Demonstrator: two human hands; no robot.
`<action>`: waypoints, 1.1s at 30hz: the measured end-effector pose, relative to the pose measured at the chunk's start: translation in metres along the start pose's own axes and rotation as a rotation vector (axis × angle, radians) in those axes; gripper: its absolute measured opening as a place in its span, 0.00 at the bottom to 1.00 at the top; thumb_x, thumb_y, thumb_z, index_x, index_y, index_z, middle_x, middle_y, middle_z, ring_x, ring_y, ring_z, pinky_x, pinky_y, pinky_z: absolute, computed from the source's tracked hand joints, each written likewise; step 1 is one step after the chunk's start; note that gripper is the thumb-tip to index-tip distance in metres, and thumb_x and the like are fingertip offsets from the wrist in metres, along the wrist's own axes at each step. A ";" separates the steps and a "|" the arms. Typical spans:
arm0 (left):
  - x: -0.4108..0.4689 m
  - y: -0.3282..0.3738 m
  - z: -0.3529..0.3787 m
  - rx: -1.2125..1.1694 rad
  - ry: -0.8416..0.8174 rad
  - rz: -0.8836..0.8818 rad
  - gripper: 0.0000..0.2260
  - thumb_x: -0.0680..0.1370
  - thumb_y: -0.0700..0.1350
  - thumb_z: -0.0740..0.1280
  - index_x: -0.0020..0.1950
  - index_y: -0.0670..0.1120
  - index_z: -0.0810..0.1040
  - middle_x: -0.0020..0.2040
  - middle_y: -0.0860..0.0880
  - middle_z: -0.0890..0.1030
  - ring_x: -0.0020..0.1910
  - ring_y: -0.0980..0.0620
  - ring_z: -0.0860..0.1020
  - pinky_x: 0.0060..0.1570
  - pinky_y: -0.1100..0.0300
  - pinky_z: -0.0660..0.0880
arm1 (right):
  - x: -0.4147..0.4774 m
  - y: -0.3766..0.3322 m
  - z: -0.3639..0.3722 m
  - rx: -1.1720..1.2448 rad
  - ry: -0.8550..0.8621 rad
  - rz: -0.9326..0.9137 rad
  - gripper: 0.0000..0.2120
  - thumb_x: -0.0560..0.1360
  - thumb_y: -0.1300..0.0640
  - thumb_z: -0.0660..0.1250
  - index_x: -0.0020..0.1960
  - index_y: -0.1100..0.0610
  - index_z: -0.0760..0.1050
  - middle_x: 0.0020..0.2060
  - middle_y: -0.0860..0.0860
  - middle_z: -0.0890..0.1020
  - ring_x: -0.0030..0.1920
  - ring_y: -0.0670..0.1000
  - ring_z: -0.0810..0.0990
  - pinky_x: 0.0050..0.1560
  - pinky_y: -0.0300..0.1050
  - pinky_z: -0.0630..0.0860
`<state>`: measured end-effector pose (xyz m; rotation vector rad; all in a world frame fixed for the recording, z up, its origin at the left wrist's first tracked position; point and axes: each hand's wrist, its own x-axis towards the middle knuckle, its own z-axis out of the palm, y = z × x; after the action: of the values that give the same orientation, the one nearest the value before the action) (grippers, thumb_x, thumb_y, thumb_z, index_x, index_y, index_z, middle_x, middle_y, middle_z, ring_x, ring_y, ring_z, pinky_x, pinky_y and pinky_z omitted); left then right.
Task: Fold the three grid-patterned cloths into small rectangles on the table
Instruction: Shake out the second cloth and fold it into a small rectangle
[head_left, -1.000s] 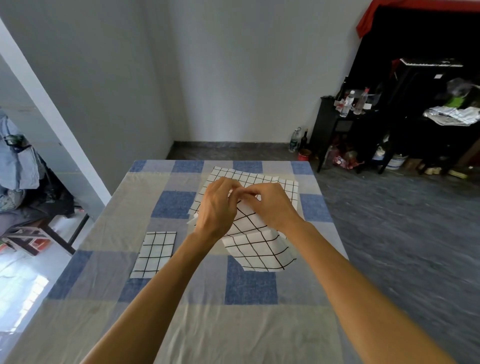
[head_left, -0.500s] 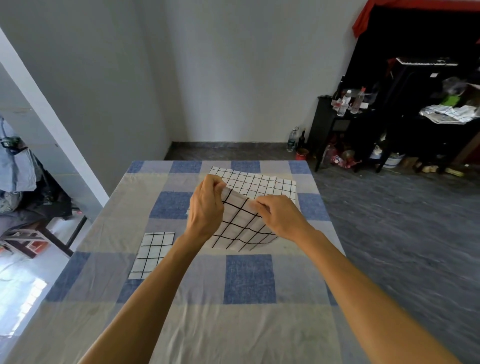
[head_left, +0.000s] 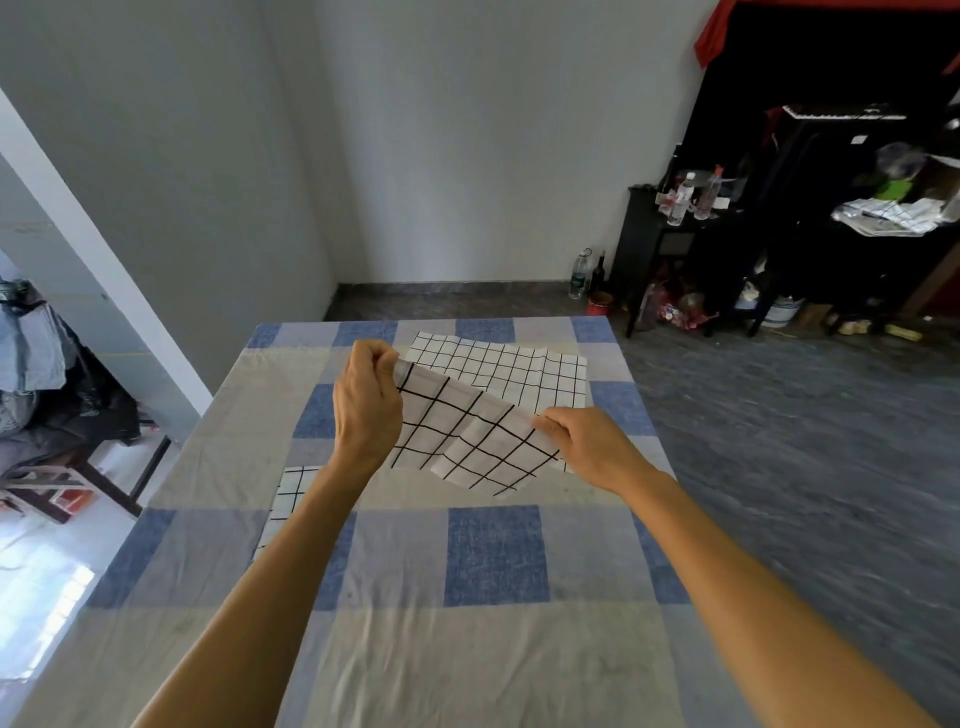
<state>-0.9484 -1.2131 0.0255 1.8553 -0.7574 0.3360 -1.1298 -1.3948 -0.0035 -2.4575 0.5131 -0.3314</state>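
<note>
Plain grey walls (head_left: 467, 130) meet in a corner above a dark grey mottled floor (head_left: 779, 441). At the right stands a black wooden side table (head_left: 649, 244) carrying clear plastic bottles (head_left: 680, 200). On the floor just beside it are 1 clear plastic water bottle (head_left: 579, 275), 1 dark glass bottle (head_left: 599, 273) and a red round tin (head_left: 600, 304). Higher up sits a black electronic keyboard (head_left: 844, 111), under red hanging fabric (head_left: 711, 31). A heap of grey-blue clothes (head_left: 36, 353) lies far left.

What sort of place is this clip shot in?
Likely a lived-in home room, not a lab: a table with a checked blue cover, a dark stand crowded with bottles, and clothes heaped at the left.
</note>
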 end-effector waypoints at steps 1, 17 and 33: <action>0.001 -0.001 0.000 0.002 0.007 0.001 0.07 0.81 0.39 0.57 0.43 0.44 0.68 0.36 0.50 0.71 0.32 0.59 0.67 0.32 0.72 0.66 | -0.001 0.003 0.000 -0.003 -0.008 0.014 0.15 0.81 0.48 0.58 0.35 0.43 0.70 0.27 0.41 0.76 0.30 0.42 0.74 0.34 0.38 0.69; -0.032 0.044 0.042 0.345 -0.451 0.275 0.20 0.80 0.52 0.60 0.70 0.47 0.67 0.66 0.47 0.72 0.65 0.49 0.68 0.67 0.53 0.60 | 0.026 -0.027 -0.012 -0.575 -0.072 -0.057 0.11 0.82 0.54 0.56 0.48 0.56 0.75 0.36 0.50 0.78 0.39 0.53 0.78 0.43 0.50 0.76; -0.050 0.004 0.057 0.533 -0.577 0.300 0.03 0.76 0.41 0.68 0.46 0.48 0.81 0.36 0.51 0.82 0.32 0.51 0.78 0.37 0.59 0.77 | 0.018 -0.023 0.001 -0.603 -0.104 -0.071 0.09 0.81 0.52 0.59 0.54 0.51 0.78 0.43 0.50 0.82 0.42 0.52 0.80 0.42 0.48 0.78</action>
<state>-0.9951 -1.2487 -0.0222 2.3797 -1.4579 0.1981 -1.1071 -1.3849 0.0117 -3.0607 0.5390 -0.0767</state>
